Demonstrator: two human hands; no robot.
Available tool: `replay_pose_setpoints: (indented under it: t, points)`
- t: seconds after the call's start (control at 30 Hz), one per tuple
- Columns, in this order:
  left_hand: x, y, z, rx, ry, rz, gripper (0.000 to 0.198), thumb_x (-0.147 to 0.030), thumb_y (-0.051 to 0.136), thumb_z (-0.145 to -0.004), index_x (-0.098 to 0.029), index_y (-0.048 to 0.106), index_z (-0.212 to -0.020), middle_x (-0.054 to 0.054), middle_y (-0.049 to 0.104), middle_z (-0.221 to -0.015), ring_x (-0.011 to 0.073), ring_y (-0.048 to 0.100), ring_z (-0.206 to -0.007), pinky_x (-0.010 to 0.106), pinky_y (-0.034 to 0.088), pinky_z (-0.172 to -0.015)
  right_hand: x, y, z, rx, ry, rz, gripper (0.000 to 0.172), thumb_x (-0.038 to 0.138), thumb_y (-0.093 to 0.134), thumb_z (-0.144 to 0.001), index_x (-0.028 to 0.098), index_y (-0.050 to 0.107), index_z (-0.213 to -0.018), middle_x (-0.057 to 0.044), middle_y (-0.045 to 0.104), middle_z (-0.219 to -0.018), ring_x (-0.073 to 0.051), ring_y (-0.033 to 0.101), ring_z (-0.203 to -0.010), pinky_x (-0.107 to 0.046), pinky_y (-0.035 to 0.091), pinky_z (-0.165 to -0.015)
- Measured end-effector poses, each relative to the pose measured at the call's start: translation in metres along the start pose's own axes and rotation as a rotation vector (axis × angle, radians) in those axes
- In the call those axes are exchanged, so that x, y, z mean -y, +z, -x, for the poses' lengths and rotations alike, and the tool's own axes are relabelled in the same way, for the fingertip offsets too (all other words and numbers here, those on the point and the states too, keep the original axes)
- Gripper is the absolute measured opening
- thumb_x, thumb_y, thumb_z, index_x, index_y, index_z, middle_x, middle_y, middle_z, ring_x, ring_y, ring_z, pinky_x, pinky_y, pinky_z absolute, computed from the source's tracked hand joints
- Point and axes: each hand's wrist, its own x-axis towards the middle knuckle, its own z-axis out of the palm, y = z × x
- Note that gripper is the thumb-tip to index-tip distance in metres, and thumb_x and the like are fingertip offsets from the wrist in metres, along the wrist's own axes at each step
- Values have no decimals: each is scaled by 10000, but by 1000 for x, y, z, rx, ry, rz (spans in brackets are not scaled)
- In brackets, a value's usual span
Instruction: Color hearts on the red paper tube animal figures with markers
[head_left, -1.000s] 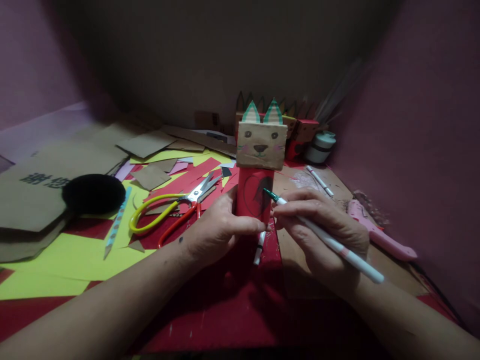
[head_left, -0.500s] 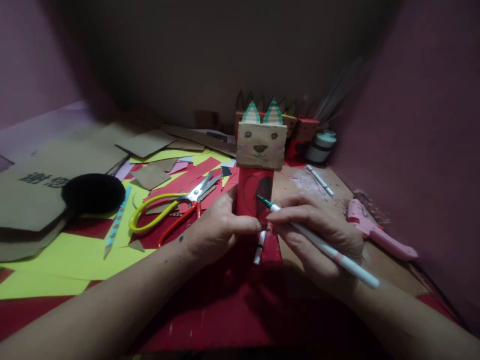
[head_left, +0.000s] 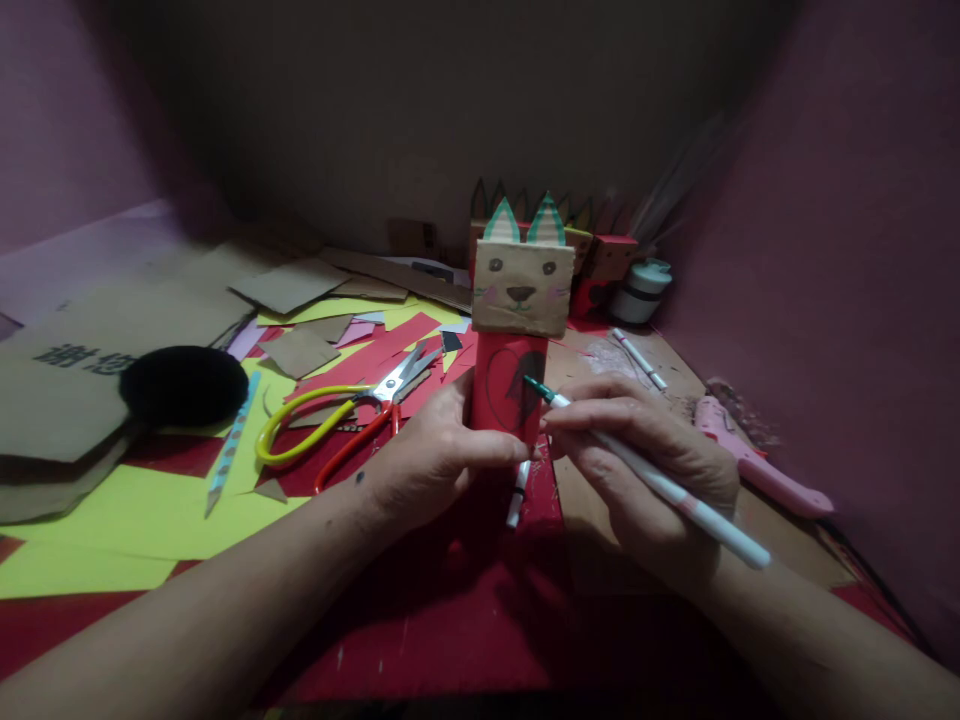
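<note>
Red surface point(head_left: 450, 640): littered with offcuts. The cat figure point(head_left: 523, 290) stands upright at its middle and serves as the reference point.

Left of the cat figure: brown cardboard sheets point(head_left: 112, 330), one printed, overlapping yellow paper point(head_left: 150, 510). These lie flat and well apart from the figure.

Cat figure: a cardboard head with two green-edged ears on a red tube body. The body bears a dark drawn shape, partly filled in.

My left hand point(head_left: 427, 460) comes in from the left. Its fingers point(head_left: 495, 452) pinch the foot of the red body. In my judgement, this hold braces the light tube against tipping.

My right hand point(head_left: 645, 460) sits just right of the figure. Its fingers point(head_left: 592, 415) are pressed together around a white pen point(head_left: 660, 485), gripped low near the green tip. The tip rests at the drawn shape on the body. The low grip suits fine strokes.

Also left of the figure: a black pad point(head_left: 176, 385), yellow-and-red scissors point(head_left: 352, 415) lying with blades parted, and a striped pencil point(head_left: 232, 445).

Right of it: a pink tool point(head_left: 757, 460), near my right wrist but not touching it.

Behind the figure: a white jar point(head_left: 641, 290) and more box figures, dim.

In front, below my fingertips: a small marker point(head_left: 516, 495), lying just at the base.

Nothing obstructs the pen's reach.
</note>
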Motion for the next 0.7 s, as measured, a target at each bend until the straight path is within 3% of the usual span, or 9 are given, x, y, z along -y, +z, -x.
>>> replay_pose_setpoints:
  t: [0.23, 0.7]
  points:
    - [-1, 1, 0, -16, -19, -5, 349, -6, 809, -588, -169, 739, -889, 14, 776, -803, 182, 718, -723, 279, 566, -706, 2, 1, 0, 54, -11, -25, 245, 17, 630, -885, 191, 767, -988, -20, 682, -936, -103, 690, -850, -189, 572, -758]
    - [-3, 3, 2, 0, -37, -17, 407, -43, 817, -631, -171, 697, -998, 24, 787, -818, 196, 734, -681, 296, 578, -691, 0, 3, -1, -36, 8, -32, 212, 47, 640, -886, 196, 768, -963, -22, 700, -931, -120, 685, -804, -254, 569, -746]
